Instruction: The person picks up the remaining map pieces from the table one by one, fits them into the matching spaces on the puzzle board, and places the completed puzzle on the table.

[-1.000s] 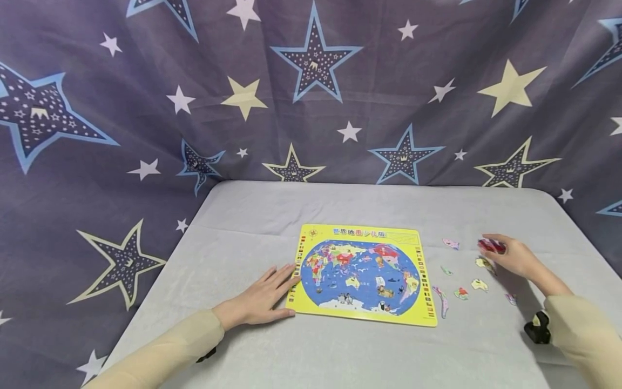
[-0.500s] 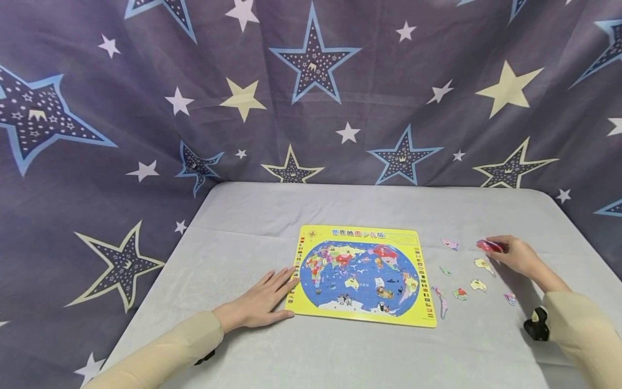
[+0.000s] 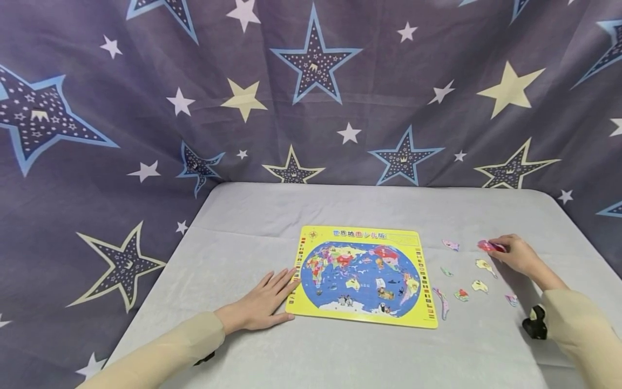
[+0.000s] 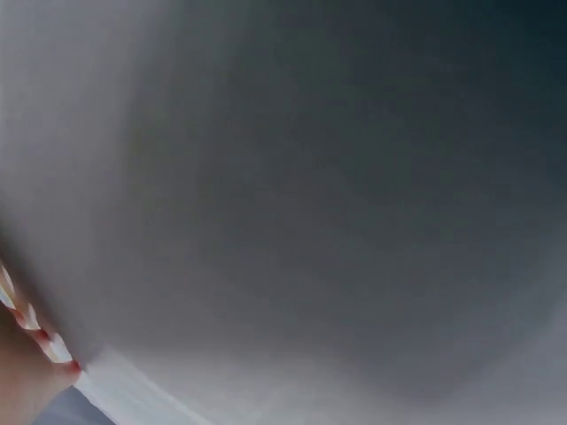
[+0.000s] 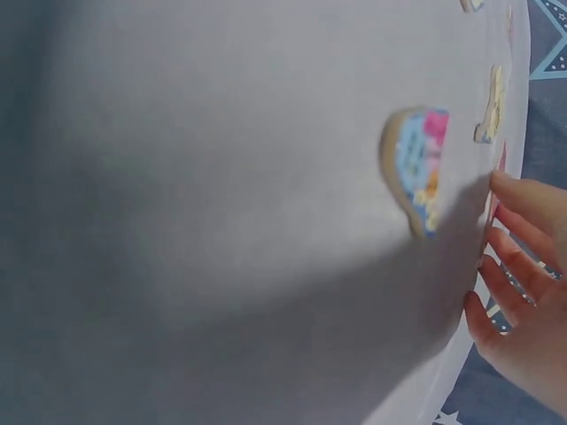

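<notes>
A yellow-framed world map puzzle board (image 3: 362,232) lies on the grey cloth. My left hand (image 3: 272,294) lies flat on the cloth, its straight fingers touching the board's left edge. My right hand (image 3: 500,247) is to the right of the board and pinches a red-pink puzzle piece (image 3: 486,246) just above the cloth. Several loose pieces lie around it, among them a pale yellow one (image 3: 484,265) and a long one (image 3: 442,301). In the right wrist view a blue and pink piece (image 5: 416,177) lies beside my fingers (image 5: 518,266). The left wrist view is blurred grey.
The table (image 3: 340,351) is covered in grey cloth, with a star-patterned curtain (image 3: 316,97) hanging behind and at both sides. A black strap (image 3: 534,327) sits at my right wrist. Bare cloth lies in front of and behind the board.
My right hand has shifted slightly to the right, still holding the red-pink piece. The left hand and the board have stayed where they were.
</notes>
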`<control>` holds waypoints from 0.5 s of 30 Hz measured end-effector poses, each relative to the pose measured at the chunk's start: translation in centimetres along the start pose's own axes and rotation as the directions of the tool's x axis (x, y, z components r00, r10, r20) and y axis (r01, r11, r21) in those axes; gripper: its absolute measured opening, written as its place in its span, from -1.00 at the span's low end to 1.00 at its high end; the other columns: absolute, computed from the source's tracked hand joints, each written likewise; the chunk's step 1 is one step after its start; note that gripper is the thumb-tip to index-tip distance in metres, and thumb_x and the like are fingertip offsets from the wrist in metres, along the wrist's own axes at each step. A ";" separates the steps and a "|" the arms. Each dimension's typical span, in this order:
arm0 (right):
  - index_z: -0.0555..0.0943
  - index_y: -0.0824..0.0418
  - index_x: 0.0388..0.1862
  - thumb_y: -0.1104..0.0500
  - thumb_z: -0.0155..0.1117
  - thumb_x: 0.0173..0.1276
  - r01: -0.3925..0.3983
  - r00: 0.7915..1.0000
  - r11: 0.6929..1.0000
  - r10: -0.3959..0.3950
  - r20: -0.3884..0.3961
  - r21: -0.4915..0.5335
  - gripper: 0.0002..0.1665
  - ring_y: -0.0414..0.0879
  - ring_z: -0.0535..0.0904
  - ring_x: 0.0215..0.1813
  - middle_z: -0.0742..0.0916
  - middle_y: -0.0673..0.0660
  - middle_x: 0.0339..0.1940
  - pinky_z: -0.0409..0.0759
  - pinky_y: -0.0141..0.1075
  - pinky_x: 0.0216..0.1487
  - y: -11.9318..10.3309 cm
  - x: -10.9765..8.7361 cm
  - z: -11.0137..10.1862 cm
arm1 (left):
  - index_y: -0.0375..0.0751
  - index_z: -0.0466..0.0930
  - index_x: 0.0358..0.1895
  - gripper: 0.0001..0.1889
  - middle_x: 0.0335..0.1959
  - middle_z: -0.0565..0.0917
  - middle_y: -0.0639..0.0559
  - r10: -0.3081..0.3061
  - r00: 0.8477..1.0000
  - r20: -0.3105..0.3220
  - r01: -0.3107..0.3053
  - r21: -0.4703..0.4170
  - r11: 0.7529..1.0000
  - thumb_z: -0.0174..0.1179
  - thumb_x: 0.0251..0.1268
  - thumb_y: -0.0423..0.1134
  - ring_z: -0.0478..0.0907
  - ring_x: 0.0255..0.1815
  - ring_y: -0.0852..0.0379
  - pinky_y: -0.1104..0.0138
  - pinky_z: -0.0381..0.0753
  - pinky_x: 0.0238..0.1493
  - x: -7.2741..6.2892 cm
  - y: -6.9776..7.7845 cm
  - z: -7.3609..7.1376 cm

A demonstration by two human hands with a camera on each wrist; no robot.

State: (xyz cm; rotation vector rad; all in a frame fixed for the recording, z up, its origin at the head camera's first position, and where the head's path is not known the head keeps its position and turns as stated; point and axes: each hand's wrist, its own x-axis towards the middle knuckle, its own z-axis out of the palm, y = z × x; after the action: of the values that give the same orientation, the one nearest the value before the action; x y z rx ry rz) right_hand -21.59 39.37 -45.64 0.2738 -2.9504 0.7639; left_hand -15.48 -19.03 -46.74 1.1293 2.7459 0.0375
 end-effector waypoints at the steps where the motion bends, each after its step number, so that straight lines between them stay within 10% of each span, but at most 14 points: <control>1: 0.47 0.66 -0.19 0.35 0.22 0.06 0.001 1.000 1.000 -0.001 -0.003 0.004 -0.61 0.36 0.38 -0.18 0.49 0.55 -0.27 0.31 0.14 -0.19 0.0 0.0 0.0 | -0.05 -0.22 0.41 -0.19 0.42 -0.23 -0.01 -0.001 1.000 -0.001 0.001 0.003 1.000 -0.42 0.20 0.36 -0.28 0.41 0.03 0.06 -0.20 0.32 0.0 0.0 0.0; 15: 0.50 0.56 -0.30 0.40 0.27 -0.01 -0.034 0.997 0.997 0.039 -0.070 0.067 -0.71 -0.42 0.32 -0.48 0.60 0.33 -0.47 0.34 -0.47 -0.52 0.2 0.1 -0.2 | -0.05 -0.20 0.41 -0.20 0.42 -0.21 -0.02 -0.001 1.000 -0.008 0.001 0.021 1.000 -0.39 0.20 0.36 -0.25 0.41 0.02 0.06 -0.17 0.31 0.0 0.0 0.1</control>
State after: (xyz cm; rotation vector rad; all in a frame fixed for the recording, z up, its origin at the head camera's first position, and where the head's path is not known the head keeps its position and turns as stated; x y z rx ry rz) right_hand -21.72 39.62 -45.52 0.1937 -2.8749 0.8581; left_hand -15.51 -19.02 -46.84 1.1356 2.7601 0.0137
